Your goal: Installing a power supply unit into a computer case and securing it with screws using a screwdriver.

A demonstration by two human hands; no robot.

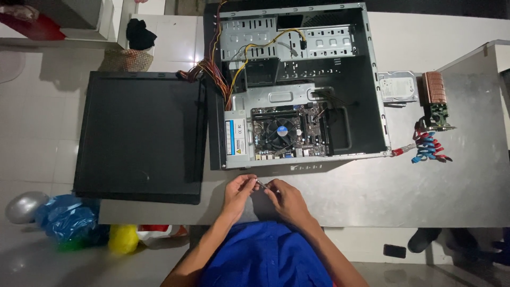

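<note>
Pinching a small thin silver metal piece [262, 184] between them, the left hand [237, 192] and the right hand [285, 199] meet over the grey metal table [372, 196]. Both sets of fingers are closed on it. The piece lies sideways, one end in each hand, so neither hand is nearer. Just past the hands lies the open black computer case [297, 85], its round fan [280, 132] showing. A flat black side panel [141, 135] rests to the left. Nothing sits between hands and case.

Black side panel [139, 135], blue sleeve [265, 258], red-and-blue cables [429, 148].
</note>
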